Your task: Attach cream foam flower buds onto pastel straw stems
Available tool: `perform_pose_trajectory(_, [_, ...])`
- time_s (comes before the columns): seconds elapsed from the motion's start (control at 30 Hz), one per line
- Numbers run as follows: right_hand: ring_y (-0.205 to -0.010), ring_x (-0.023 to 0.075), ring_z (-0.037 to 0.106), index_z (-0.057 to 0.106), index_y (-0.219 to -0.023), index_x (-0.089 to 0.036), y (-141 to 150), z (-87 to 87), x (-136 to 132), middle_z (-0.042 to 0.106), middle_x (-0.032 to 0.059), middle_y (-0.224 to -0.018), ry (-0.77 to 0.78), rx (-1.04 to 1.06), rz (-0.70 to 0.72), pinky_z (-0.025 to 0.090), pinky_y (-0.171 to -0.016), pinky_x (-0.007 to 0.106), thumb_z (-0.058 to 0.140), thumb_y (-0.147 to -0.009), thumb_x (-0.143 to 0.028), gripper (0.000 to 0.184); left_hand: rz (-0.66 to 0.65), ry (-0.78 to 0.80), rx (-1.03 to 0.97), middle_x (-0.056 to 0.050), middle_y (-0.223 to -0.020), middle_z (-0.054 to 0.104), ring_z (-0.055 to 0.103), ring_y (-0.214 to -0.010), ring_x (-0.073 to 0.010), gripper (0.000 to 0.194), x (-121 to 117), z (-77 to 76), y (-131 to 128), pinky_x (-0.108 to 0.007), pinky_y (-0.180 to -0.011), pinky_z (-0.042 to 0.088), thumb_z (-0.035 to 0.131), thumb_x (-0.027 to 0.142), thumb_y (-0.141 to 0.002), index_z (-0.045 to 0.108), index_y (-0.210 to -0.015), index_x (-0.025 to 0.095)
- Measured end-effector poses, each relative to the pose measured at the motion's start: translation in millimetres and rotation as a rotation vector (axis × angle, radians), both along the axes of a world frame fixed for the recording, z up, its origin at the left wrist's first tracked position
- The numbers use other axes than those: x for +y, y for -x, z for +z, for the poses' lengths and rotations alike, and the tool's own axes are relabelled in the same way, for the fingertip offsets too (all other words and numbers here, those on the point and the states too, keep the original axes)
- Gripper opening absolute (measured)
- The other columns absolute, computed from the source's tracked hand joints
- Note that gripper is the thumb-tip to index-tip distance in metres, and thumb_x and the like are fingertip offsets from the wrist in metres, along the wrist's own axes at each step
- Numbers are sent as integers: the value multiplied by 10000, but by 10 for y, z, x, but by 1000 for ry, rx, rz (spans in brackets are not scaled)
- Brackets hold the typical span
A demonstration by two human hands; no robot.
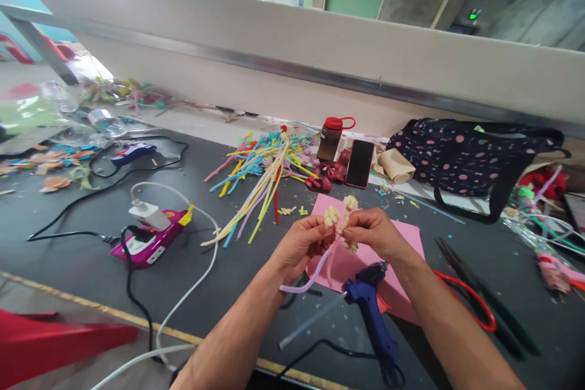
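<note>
Both hands meet over a pink sheet point(402, 292) on the dark table. Between them is a pipe-cleaner flower point(350, 203) with cream fuzzy tufts and a pink middle. My left hand point(304, 244) is closed, pinching the flower's left side below a cream tuft. A lilac pipe-cleaner stem point(308, 283) curves down from under that hand. My right hand point(372, 233) is closed too, its thumb and fingertips pinching the flower's right side. Just below the hands lies a blue glue gun point(372, 311) with a clear glue stick point(313, 320) sticking out of its back.
Several pipe-cleaner flowers point(260, 177) lie behind my left hand. A purple power strip point(155, 241) with cables sits left. At the back are a red-capped bottle point(331, 139), a phone point(360, 163) and a dark patterned bag point(466, 161). Red-handled scissors point(479, 304) lie right.
</note>
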State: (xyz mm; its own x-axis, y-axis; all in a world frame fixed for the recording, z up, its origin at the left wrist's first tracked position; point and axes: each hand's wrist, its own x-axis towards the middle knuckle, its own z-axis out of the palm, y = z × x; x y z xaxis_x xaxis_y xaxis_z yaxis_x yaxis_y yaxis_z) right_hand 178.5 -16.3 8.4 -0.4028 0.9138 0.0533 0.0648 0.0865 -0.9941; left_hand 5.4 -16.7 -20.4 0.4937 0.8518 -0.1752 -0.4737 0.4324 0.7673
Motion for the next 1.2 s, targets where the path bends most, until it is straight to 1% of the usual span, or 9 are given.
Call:
perform_pose_trajectory(0.13, [-475, 91, 513, 617, -583, -148, 14, 19, -9, 584, -14, -513, -9, -31, 9, 393, -498, 210, 624, -698, -229, 141, -20, 66, -8, -29, -599, 599, 552, -523, -107, 240, -6, -18, -31, -227, -551, 439, 756, 250, -591, 643, -747, 108])
perform_pose_trajectory(0.23, [-489, 86, 491, 598, -559, -148, 28, 42, -22, 575, -13, -522, -62, -102, -34, 380, -504, 208, 595, -699, -194, 147, -60, 93, -60, -33, -624, 609, 548, -525, -100, 221, -2, -40, -42, -223, -551, 431, 749, 219, -602, 636, -756, 107])
perform_pose_trajectory(0.37, [-510, 90, 473, 625, -592, -154, 56, 83, -51, 565, -12, -545, -218, -237, -110, 357, -492, 206, 568, -714, -171, 136, -87, 98, -39, -11, -597, 588, 510, -478, -79, 226, 13, -75, -27, -202, -504, 391, 757, 233, -587, 624, -728, 114])
perform_pose_trajectory(0.47, [-551, 105, 513, 665, -669, -165, 81, 103, -78, 611, -1, -613, -350, -337, -167, 375, -513, 210, 565, -740, -179, 124, -77, 77, 31, 18, -540, 540, 452, -429, -60, 259, 17, -83, -15, -184, -450, 331, 765, 265, -572, 624, -736, 123])
perform_pose_trajectory(0.63, [-568, 119, 546, 669, -739, -176, 127, 79, -119, 643, 0, -644, -497, -442, -291, 387, -546, 221, 564, -766, -188, 109, 46, -3, 130, 44, -467, 470, 334, -384, -28, 287, 9, -20, -46, -173, -394, 219, 750, 353, -584, 597, -630, 115])
perform_pose_trajectory(0.8, [-555, 126, 528, 647, -761, -181, 196, 30, -163, 630, 11, -652, -562, -497, -427, 371, -530, 234, 560, -778, -234, 104, 198, -150, 156, 38, -485, 504, 357, -417, -37, 231, -12, 6, -101, -175, -414, 243, 724, 323, -621, 595, -636, 132])
perform_pose_trajectory(0.93, [-563, 128, 528, 644, -746, -191, 288, -11, -204, 627, 9, -666, -536, -373, -488, 385, -538, 234, 550, -775, -218, 102, 320, -187, 153, 50, -483, 480, 351, -427, -42, 248, -27, 12, -107, -177, -425, 250, 718, 339, -627, 573, -632, 138])
perform_pose_trajectory(1.03, [-555, 124, 517, 638, -722, -187, 334, -42, -214, 615, 3, -645, -436, -273, -511, 381, -521, 228, 561, -763, -228, 96, 377, -228, 179, 53, -493, 489, 370, -441, -47, 241, -47, 34, -101, -182, -449, 281, 723, 337, -619, 579, -635, 145])
perform_pose_trajectory(1.2, [-497, 98, 420, 629, -713, -179, 337, -80, -193, 525, -25, -563, -244, -162, -485, 320, -457, 213, 581, -750, -270, 109, 450, -326, 291, 40, -554, 549, 428, -490, -63, 192, -76, 46, -100, -189, -494, 326, 700, 316, -650, 593, -663, 156])
